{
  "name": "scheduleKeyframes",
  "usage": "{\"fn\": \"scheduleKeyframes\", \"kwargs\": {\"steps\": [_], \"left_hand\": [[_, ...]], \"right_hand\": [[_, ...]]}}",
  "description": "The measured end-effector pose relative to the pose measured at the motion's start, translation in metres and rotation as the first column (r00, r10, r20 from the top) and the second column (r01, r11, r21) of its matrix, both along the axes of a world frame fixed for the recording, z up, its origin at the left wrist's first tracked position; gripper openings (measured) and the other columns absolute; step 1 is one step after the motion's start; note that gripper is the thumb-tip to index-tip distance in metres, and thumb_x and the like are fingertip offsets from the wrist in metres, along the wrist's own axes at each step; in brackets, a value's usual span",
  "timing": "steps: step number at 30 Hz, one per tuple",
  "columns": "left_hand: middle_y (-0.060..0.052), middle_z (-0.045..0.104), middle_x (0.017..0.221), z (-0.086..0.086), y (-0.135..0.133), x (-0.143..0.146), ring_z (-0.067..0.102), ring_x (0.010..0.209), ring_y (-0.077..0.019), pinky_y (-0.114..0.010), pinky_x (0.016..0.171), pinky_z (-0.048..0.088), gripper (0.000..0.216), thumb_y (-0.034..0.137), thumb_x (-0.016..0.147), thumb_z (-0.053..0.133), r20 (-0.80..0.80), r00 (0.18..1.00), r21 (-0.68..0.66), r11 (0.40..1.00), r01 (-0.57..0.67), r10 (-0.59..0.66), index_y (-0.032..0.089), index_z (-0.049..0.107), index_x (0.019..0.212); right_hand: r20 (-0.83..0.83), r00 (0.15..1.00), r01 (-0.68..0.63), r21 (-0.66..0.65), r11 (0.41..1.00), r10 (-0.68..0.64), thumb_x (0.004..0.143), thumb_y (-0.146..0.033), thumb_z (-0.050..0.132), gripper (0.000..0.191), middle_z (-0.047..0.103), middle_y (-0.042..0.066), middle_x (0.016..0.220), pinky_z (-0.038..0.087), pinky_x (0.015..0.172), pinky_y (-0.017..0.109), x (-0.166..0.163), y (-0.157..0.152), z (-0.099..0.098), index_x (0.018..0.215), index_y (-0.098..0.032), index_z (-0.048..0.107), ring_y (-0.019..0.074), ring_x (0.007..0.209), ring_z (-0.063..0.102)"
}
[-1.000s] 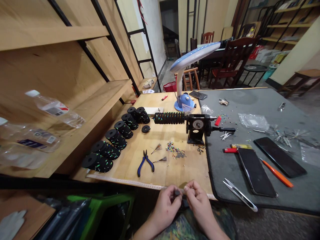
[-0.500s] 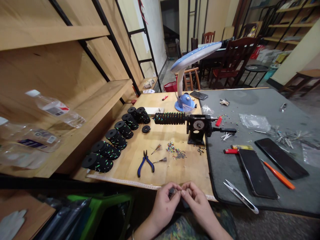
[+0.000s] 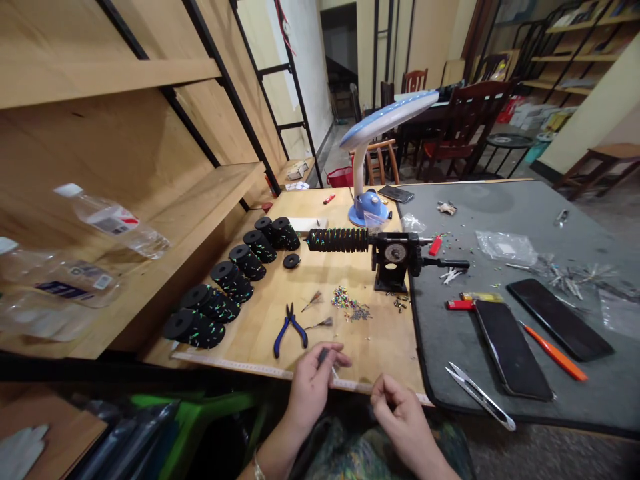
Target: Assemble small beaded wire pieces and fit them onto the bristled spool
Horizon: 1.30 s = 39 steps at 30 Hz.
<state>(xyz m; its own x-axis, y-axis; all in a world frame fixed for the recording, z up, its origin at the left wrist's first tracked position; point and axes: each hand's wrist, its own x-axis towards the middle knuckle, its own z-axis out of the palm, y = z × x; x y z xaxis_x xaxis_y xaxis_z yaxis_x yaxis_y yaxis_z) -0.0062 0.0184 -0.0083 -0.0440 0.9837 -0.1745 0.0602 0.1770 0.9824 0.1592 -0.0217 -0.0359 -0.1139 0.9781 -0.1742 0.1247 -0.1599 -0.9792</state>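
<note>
Wooden counter (image 3: 360,340) stands beside open shelving (image 3: 125,133), with a grey mat (image 3: 500,227) over its right half. Black spools (image 3: 220,297), a hand-crank winder (image 3: 395,257) and blue pliers (image 3: 289,328) lie on it. Left hand (image 3: 311,385) is narrowly pinched on a small dark piece (image 3: 323,355) above the counter's near edge. Right hand (image 3: 403,417) is just off that edge, fingertips pinched together; contents indiscernible.

A small, slim dark piece (image 3: 323,355) sits tilted, pinched in the left hand (image 3: 313,388).
</note>
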Motion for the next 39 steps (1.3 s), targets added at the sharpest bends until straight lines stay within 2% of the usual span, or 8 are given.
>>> {"fn": "scheduleKeyframes", "kwargs": {"steps": [5,9,14,19,25,30,34,39], "left_hand": [[-0.006,0.070,0.075,0.005,0.005,-0.015,0.056,0.053,-0.0110,-0.019,0.043,0.036,0.037,0.048,0.078,0.064,0.105,0.993,-0.100,0.993,0.065,-0.055,0.014,0.061,0.090],[0.003,0.056,0.055,0.004,-0.006,-0.011,0.041,0.045,-0.0068,-0.019,0.045,0.027,0.039,0.051,0.076,0.066,0.085,0.975,-0.142,0.966,0.215,-0.204,0.013,0.063,0.083],[0.011,0.035,0.043,0.000,-0.016,0.003,0.026,0.041,-0.0053,-0.020,0.043,0.018,0.044,0.056,0.071,0.068,0.205,0.954,-0.238,0.934,0.267,-0.220,0.013,0.061,0.074],[0.012,0.032,0.043,0.001,-0.013,0.012,0.020,0.040,-0.0039,-0.019,0.042,0.015,0.045,0.054,0.063,0.075,0.297,0.941,-0.297,0.921,0.254,-0.164,0.012,0.062,0.074],[0.006,0.048,0.049,0.007,-0.007,0.015,0.041,0.047,-0.0087,-0.019,0.045,0.031,0.032,0.044,0.069,0.072,0.014,0.985,-0.190,0.966,0.173,-0.174,0.014,0.061,0.065],[-0.005,0.069,0.070,0.019,-0.010,0.016,0.063,0.070,-0.0193,-0.025,0.067,0.047,0.021,0.033,0.081,0.061,-0.157,0.956,0.017,0.968,0.252,-0.246,0.016,0.065,0.071],[-0.006,0.070,0.070,0.020,-0.009,0.015,0.064,0.066,-0.0192,-0.025,0.063,0.046,0.021,0.029,0.086,0.054,-0.371,0.883,0.127,0.926,0.355,-0.288,0.017,0.067,0.074],[-0.005,0.071,0.071,0.023,0.001,0.019,0.065,0.066,-0.0185,-0.023,0.062,0.045,0.019,0.025,0.087,0.054,-0.488,0.815,0.149,0.890,0.431,-0.313,0.018,0.068,0.076]], "right_hand": [[-0.186,0.981,0.041,-0.109,0.993,-0.061,0.081,-0.046,0.053,0.029,0.033,-0.009,0.053,0.025,0.048,0.023,0.003,-0.003,-0.005,0.068,-0.021,0.045,0.0104,0.049,0.029],[-0.266,0.962,0.025,-0.138,0.990,-0.062,0.081,-0.054,0.056,0.036,0.032,-0.010,0.051,0.021,0.046,0.022,0.002,-0.002,-0.004,0.070,-0.021,0.046,0.0094,0.046,0.026],[-0.136,0.988,0.078,-0.018,0.997,-0.080,0.082,-0.048,0.059,0.033,0.039,-0.006,0.056,0.028,0.050,0.024,0.001,-0.001,0.004,0.066,-0.021,0.049,0.0116,0.051,0.035],[0.091,0.995,0.030,0.205,0.978,-0.049,0.086,-0.034,0.054,0.024,0.051,-0.002,0.060,0.035,0.055,0.025,0.003,-0.005,0.004,0.066,-0.020,0.052,0.0146,0.056,0.047],[0.227,0.974,-0.054,0.267,0.962,-0.008,0.087,-0.030,0.053,0.018,0.062,0.003,0.067,0.041,0.059,0.028,0.008,-0.003,0.001,0.074,-0.021,0.062,0.0187,0.063,0.057],[-0.069,0.997,-0.032,0.094,0.995,0.039,0.083,-0.039,0.063,0.035,0.068,0.011,0.102,0.050,0.077,0.035,0.010,0.011,0.018,0.114,-0.022,0.061,0.0268,0.097,0.062],[-0.363,0.927,-0.128,-0.083,0.988,0.089,0.079,-0.054,0.063,0.046,0.065,0.002,0.074,0.048,0.059,0.027,0.004,0.019,0.024,0.109,-0.020,0.058,0.0188,0.069,0.061],[-0.291,0.953,-0.102,-0.050,0.993,0.083,0.081,-0.056,0.059,0.039,0.047,-0.007,0.052,0.032,0.049,0.021,0.004,0.023,0.009,0.086,-0.017,0.060,0.0099,0.048,0.041]]}}
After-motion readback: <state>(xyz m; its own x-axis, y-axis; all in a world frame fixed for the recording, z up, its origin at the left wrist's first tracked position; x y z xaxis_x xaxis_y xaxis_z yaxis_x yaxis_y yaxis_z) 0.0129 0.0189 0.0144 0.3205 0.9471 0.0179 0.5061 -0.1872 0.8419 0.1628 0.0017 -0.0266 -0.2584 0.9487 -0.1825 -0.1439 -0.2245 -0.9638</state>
